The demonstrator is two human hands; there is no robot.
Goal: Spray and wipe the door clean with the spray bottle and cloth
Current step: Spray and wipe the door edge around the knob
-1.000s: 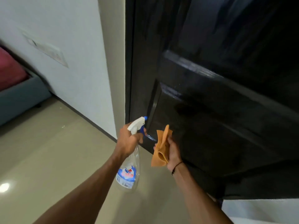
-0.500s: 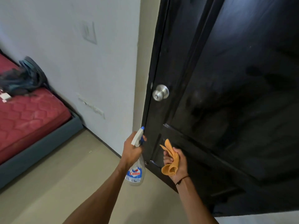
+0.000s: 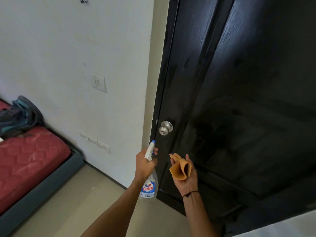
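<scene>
Door (image 3: 239, 100), black and panelled, stands shut just beyond both grips, its steel knob (image 3: 165, 128) directly above them. I note the left hand (image 3: 144, 165) with its grip wrapped round the neck of the spray bottle (image 3: 149, 183), one finger at the blue trigger. The bottle's long axis runs near upright, base hanging below the grip, nozzle pointing up and toward the door edge under the knob. The right hand (image 3: 185, 177) is palm-up, fingers loosely curled, its grip cradling the folded orange cloth (image 3: 180, 170), which is just short of the door and not touching it. Progress, in my judgement: partial at most. The panels carry dull smears and streaks; I cannot tell wet from dry. Spraying and wiping around the knob and upper panels appear outstanding.
</scene>
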